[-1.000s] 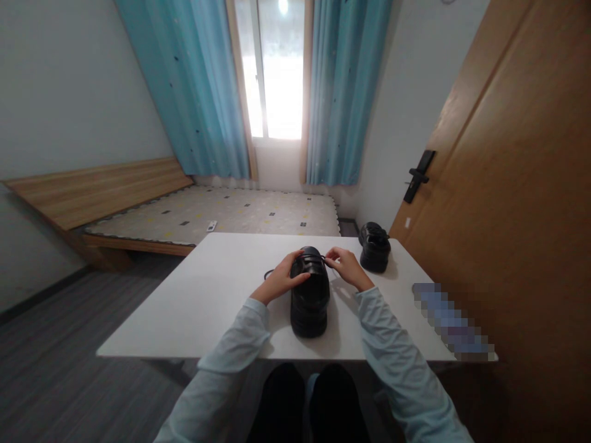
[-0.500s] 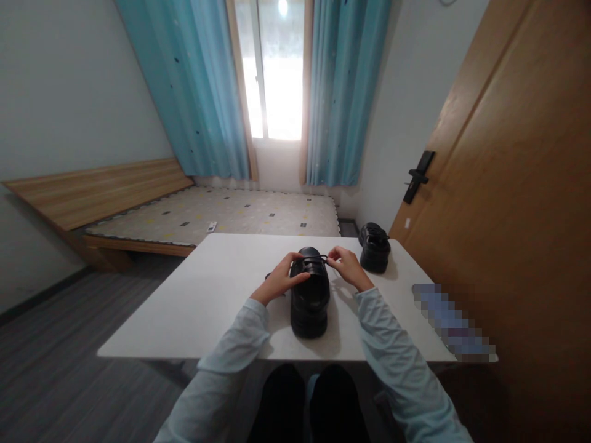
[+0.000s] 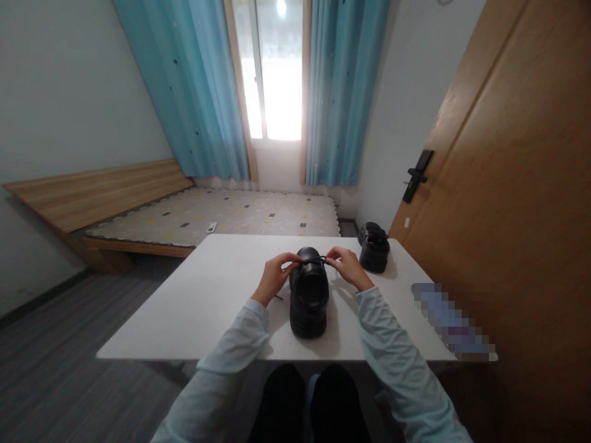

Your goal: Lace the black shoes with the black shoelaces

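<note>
A black shoe point(image 3: 308, 314) stands on the white table in front of me, its heel towards me and its toe pointing away. Above the front of its opening a black shoelace point(image 3: 316, 259) stretches between my hands. My left hand point(image 3: 274, 275) pinches the lace at the shoe's left side, thumb against fingers. On the right side, my right hand point(image 3: 344, 264) pinches the lace too, just clear of the shoe. A loose lace end pokes out on the tabletop under my left wrist.
A second black shoe point(image 3: 373, 249) sits at the table's far right corner. A blurred-out bluish item point(image 3: 450, 323) lies along the right edge of the white table point(image 3: 184, 307). Beyond are a bed point(image 3: 244, 209) and curtains; a wooden door point(image 3: 517, 184) is close on the right.
My left thumb has moved up from the shoe's opening to meet the fingers at the lace. The left hand has shifted slightly forward; the right hand is nearly where it was.
</note>
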Action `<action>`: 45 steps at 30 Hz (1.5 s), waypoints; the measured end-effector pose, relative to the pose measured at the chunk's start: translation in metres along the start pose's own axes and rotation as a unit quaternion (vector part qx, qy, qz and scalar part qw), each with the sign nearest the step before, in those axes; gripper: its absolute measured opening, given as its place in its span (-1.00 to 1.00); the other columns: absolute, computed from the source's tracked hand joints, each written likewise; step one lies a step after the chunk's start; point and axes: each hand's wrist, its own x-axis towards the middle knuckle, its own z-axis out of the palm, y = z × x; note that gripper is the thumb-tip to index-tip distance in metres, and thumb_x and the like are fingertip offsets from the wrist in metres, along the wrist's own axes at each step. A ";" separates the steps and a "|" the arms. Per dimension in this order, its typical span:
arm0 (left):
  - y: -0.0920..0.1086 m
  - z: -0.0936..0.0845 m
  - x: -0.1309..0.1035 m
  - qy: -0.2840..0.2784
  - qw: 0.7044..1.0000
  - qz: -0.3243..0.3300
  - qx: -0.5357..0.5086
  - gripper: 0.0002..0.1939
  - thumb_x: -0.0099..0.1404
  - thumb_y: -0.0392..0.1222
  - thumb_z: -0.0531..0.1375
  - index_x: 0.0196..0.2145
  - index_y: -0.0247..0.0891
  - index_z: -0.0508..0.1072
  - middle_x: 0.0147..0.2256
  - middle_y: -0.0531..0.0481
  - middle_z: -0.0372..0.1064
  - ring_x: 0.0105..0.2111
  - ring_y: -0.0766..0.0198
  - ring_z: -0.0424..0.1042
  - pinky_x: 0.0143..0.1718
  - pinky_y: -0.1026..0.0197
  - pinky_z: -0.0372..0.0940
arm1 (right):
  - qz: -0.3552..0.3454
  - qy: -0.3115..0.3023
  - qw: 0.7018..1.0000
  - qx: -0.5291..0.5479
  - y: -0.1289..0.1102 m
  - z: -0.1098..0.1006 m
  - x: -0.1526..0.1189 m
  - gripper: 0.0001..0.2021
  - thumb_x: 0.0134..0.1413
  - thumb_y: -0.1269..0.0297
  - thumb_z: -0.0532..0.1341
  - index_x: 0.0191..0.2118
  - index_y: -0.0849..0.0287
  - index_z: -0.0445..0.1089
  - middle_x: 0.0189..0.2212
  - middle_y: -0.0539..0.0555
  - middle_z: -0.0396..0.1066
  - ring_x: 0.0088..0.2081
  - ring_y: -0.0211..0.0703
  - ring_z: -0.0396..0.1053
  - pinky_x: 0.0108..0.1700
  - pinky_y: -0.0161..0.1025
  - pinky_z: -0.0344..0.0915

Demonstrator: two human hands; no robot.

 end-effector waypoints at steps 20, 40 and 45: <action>0.010 -0.022 0.011 0.317 0.837 -0.121 -0.429 -0.79 0.05 -0.10 0.16 -0.50 -0.21 0.18 -0.66 0.25 -0.05 -0.65 0.47 0.09 -0.41 0.33 0.24 | 0.027 0.010 1.000 -0.009 0.004 0.001 -0.002 -0.97 -0.05 0.42 0.23 -0.46 0.21 0.40 -0.46 0.07 0.48 -0.38 -0.18 0.42 -0.29 -0.27 0.28; 0.021 -0.005 -0.003 -0.064 0.997 0.000 -0.033 -0.52 0.22 0.01 0.17 0.05 -0.21 0.35 0.08 -0.10 0.33 0.12 0.08 0.25 0.19 0.02 0.09 | 0.002 0.032 0.998 0.045 -0.002 0.002 -0.001 -0.95 -0.05 0.36 0.22 -0.47 0.20 0.37 -0.48 0.05 0.46 -0.41 -0.18 0.41 -0.28 -0.23 0.32; 0.014 0.001 -0.004 -0.163 0.986 -0.002 -0.047 -0.19 0.10 -0.03 0.29 0.23 -0.23 0.08 0.21 -0.22 0.13 0.20 0.01 0.14 0.22 -0.03 0.04 | 0.006 0.041 0.996 0.075 -0.003 0.003 0.000 -0.92 -0.07 0.30 0.21 -0.47 0.18 0.33 -0.49 0.04 0.44 -0.42 -0.18 0.40 -0.31 -0.22 0.32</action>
